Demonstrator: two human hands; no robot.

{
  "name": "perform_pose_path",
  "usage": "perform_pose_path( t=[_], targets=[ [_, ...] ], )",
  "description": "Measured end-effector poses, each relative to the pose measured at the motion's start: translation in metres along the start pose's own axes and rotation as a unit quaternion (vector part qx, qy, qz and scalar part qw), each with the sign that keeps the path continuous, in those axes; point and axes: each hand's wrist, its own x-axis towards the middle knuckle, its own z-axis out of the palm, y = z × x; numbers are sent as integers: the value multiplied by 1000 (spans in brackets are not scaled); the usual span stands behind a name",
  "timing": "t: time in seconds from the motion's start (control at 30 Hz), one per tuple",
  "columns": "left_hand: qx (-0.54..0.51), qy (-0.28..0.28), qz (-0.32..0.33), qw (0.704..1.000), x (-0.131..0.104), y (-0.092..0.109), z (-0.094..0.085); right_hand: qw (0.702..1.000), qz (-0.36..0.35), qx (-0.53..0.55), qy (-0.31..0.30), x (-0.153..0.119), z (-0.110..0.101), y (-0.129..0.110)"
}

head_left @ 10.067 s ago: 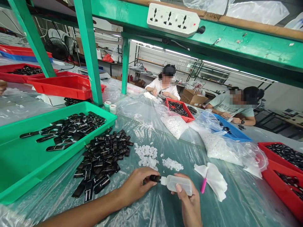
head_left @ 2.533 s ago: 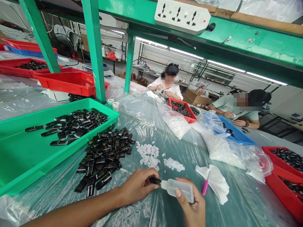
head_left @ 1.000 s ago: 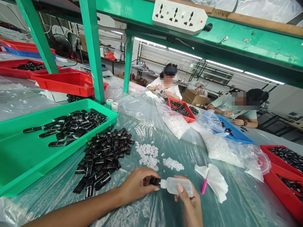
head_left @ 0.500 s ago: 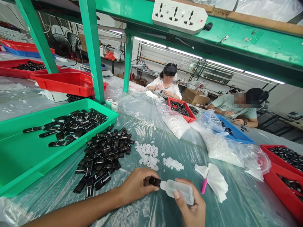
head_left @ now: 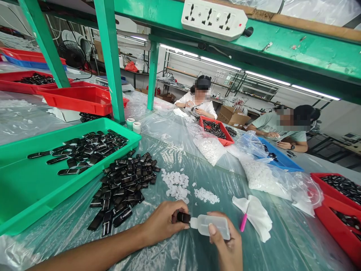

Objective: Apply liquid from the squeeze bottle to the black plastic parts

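Observation:
My left hand is closed on a small black piece, pinched between thumb and fingers. My right hand grips a translucent squeeze bottle, its nozzle end pointing left against the black piece; the exact contact is too small to tell. Beyond my hands lie a pile of white flat pieces and a smaller pile of white bits. A heap of black pieces is left of them. To the right, a pink tool rests by a white cloth.
A green tray with black parts fills the left. Red trays stand at the right edge. Bags of white pieces and a blue tray lie further back. Green posts rise at left. Two people sit across the table.
The bottle has turned to lie more level, and my right hand has shifted slightly left and up with it. My left hand still holds the black piece, with only a slight shift of the fingers.

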Motion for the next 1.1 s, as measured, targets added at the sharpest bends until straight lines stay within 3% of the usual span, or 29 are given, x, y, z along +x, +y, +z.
perform_pose_path(
  t=[0.3,0.53,0.8,1.1],
  targets=[
    [-18,-7,9,1000,0,7,-3,998,47,-7,28,2,0,-4],
    [27,-8,30,999,-1,4,-1,998,46,-18,23,2,0,-6],
    [3,-22,30,999,0,7,-3,998,28,-33,35,0,1,-6],
    [28,-14,21,999,-1,8,-2,974,-180,-129,42,-5,-2,5]
  ],
)
